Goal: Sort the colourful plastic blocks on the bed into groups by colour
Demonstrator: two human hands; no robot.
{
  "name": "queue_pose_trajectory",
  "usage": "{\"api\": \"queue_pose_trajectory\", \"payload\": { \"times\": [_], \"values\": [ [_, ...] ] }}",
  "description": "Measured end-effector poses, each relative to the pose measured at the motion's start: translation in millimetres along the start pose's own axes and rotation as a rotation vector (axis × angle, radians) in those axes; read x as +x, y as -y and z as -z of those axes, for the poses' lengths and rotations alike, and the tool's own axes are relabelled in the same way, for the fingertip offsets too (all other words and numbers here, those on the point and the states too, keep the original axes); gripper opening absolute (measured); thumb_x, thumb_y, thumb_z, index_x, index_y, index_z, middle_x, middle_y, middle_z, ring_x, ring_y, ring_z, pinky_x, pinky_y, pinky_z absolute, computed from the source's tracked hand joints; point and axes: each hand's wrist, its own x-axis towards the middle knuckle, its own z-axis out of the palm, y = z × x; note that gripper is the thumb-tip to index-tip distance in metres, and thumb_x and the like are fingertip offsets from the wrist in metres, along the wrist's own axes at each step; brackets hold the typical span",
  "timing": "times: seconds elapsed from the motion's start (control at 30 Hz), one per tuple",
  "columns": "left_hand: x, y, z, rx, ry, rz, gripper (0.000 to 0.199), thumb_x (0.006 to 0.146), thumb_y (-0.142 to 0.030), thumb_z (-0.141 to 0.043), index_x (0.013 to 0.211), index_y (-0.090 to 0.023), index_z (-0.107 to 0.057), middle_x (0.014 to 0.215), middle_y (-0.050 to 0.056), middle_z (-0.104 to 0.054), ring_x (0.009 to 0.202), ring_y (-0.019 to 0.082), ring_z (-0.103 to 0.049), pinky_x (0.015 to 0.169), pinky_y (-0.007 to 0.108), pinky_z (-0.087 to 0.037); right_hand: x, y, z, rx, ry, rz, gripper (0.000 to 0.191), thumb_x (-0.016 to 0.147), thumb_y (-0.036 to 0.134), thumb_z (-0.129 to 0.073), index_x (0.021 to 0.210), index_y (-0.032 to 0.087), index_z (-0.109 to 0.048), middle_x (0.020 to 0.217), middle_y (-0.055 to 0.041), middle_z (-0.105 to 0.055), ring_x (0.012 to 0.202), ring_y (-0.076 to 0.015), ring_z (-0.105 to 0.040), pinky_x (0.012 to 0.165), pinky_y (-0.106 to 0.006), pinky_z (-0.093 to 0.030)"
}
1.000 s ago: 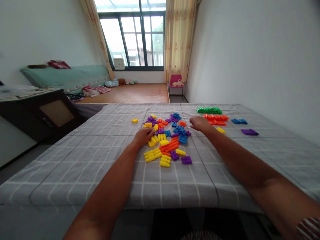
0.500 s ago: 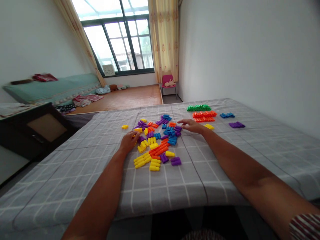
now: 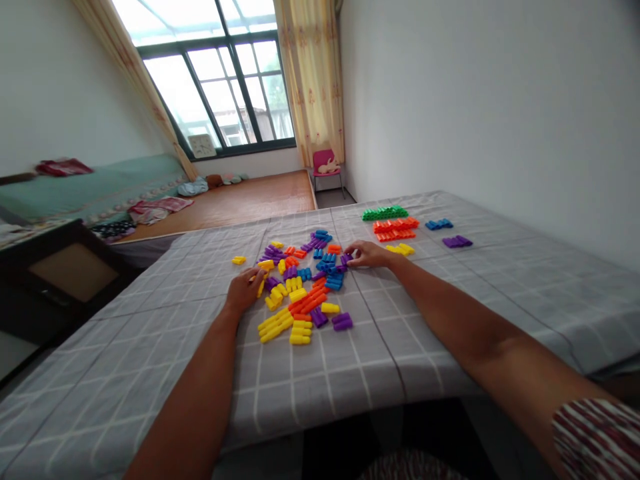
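Observation:
A heap of tube-shaped plastic blocks in yellow, purple, blue and orange lies between my hands. My left hand (image 3: 245, 288) rests at the heap's left edge, its fingers loosely bent over the yellow blocks (image 3: 261, 287); its thumb is hard to make out. At the right edge, my right hand (image 3: 369, 255) has its thumb and fingertips closed on a purple block (image 3: 345, 259). Blue blocks (image 3: 327, 265) lie just left of those fingertips. Nearer to me are orange blocks (image 3: 309, 300), yellow blocks (image 3: 276, 325) and a separate purple block (image 3: 343, 322).
Beyond my right hand are rows of green blocks (image 3: 385, 213) and orange blocks (image 3: 395, 229), with small groups of blue (image 3: 439, 225), purple (image 3: 457, 242) and yellow blocks (image 3: 401, 249). A grey checked cloth (image 3: 190, 320) covers the table. Behind stands a pink chair (image 3: 326, 162).
My right hand has come in to the purple block and closed its fingertips on it. My left hand stays at the heap's left edge. The whole view has shifted slightly left.

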Motion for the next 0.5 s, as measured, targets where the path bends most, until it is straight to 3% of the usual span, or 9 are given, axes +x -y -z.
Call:
{"api": "queue_pose_trajectory", "payload": {
  "times": [0.13,0.23,0.37,0.5],
  "values": [
    [1.8,6.3,0.1,0.021,-0.018,0.045,0.047,0.085,-0.052,-0.038,0.097,-0.020,-0.071,0.105,0.006,-0.072,0.098,0.023,-0.066,0.084,0.029,-0.051,8.7,-7.3,13.2,-0.003,-0.143,0.006,0.041,0.071,0.026,-0.072,0.110,0.017,-0.067,0.104,-0.0056,-0.069,0.074,-0.0120,-0.062,0.069,-0.023,-0.050],
    [4.5,12.1,-1.1,0.037,-0.024,0.070,0.047,0.084,-0.053,-0.040,0.097,-0.021,-0.071,0.104,0.005,-0.073,0.095,0.023,-0.067,0.082,0.029,-0.052,-0.8,-24.5,48.5,0.013,-0.213,0.001,0.044,0.073,0.024,-0.069,0.116,0.015,-0.064,0.106,-0.0066,-0.069,0.080,-0.0134,-0.064,0.072,-0.024,-0.051],
    [6.4,13.0,-0.8,0.043,-0.017,0.057,0.046,0.083,-0.055,-0.040,0.097,-0.022,-0.070,0.106,0.004,-0.072,0.097,0.024,-0.067,0.084,0.030,-0.052,-51.4,-72.9,114.4,-0.040,-0.383,-0.116,0.043,0.072,0.025,-0.069,0.114,0.015,-0.065,0.110,-0.0081,-0.068,0.093,-0.0178,-0.064,0.084,-0.029,-0.051],
    [6.6,8.8,0.5,0.053,-0.006,0.077,0.048,0.082,-0.055,-0.040,0.099,-0.022,-0.070,0.109,0.005,-0.071,0.091,0.023,-0.068,0.081,0.031,-0.053,-121.2,-142.8,165.1,-0.068,-0.587,-0.435,0.043,0.070,0.019,-0.067,0.112,0.012,-0.064,0.114,-0.0124,-0.067,0.091,-0.0201,-0.066,0.082,-0.033,-0.053]
  ]
}}
